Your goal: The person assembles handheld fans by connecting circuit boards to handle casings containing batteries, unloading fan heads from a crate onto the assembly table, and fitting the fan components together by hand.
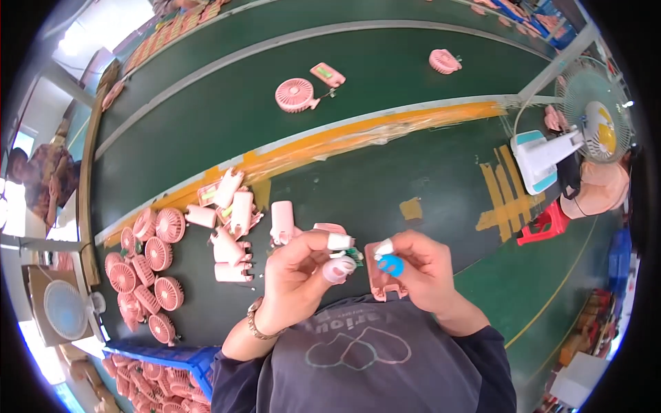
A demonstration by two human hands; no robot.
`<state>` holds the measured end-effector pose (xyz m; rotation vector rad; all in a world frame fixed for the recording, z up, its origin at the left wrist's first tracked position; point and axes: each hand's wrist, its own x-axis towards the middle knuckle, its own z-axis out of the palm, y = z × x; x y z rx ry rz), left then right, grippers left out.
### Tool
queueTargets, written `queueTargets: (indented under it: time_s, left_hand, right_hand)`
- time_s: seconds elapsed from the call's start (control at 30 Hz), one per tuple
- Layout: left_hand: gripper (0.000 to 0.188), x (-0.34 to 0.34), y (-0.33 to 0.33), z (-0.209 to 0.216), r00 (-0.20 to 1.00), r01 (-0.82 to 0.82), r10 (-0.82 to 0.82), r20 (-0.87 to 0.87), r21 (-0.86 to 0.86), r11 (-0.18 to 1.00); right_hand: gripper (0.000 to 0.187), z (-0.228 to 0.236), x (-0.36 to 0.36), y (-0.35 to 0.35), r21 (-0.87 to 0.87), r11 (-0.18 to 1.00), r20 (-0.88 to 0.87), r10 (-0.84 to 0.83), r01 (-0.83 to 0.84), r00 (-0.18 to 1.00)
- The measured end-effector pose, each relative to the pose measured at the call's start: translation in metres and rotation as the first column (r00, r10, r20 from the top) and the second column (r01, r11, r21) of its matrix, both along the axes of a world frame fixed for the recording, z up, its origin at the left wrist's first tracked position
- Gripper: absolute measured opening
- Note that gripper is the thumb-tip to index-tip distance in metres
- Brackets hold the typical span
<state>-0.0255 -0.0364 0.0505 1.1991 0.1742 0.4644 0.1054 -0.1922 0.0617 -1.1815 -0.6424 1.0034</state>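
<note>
My left hand [292, 272], with pale covers on the fingertips, pinches a small green circuit board [356, 257] between thumb and finger. Just right of it, my right hand [428, 274] grips a pink plastic handle shell [378, 282]; a blue cover is on that thumb. The shell's upper end is partly hidden by my fingers. Board and shell are close together above the table edge, in front of my shirt. Beyond my left hand lie a pink handle casing [281, 219] and another pink part [330, 227], partly hidden by the hand.
Several pink handle casings [241, 212] and fan heads [169, 294] are heaped on the left. A blue crate [203, 361] holds more. Past the yellow-taped ledge [385, 131], fan parts [295, 95] rest on a green belt [206, 113]. A desk fan [537, 162] stands right.
</note>
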Motion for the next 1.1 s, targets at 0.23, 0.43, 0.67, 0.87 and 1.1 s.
queueTargets:
  time_s: [0.23, 0.43, 0.67, 0.87, 1.1]
  left_hand:
    - [0.024, 0.0, 0.007, -0.004, 0.995, 0.067, -0.063, 0.076, -0.055, 0.996]
    - [0.024, -0.002, 0.018, 0.0, 0.986, 0.161, -0.154, 0.057, -0.154, 0.975]
    - [0.024, 0.0, 0.024, -0.007, 0.981, 0.195, -0.187, 0.06, -0.185, 0.963]
    - [0.03, 0.004, 0.015, -0.009, 0.995, 0.046, -0.03, 0.093, -0.165, 0.985]
    - [0.029, 0.0, 0.011, -0.005, 1.0, 0.005, -0.005, -0.011, 0.004, 1.0]
  right_hand:
    - [0.013, 0.003, -0.005, 0.014, -0.008, 1.0, 0.123, 0.002, -0.001, 0.992]
    - [0.012, 0.013, -0.002, 0.021, -0.043, 0.987, -0.138, 0.145, -0.153, 0.98]
    - [0.013, 0.012, 0.002, 0.025, -0.032, 0.988, -0.229, 0.141, -0.152, 0.963]
    - [0.012, 0.012, 0.001, 0.028, -0.086, 0.989, -0.07, 0.112, -0.118, 0.991]
    - [0.009, 0.009, -0.001, 0.031, -0.046, 0.999, 0.033, -0.004, 0.005, 0.999]
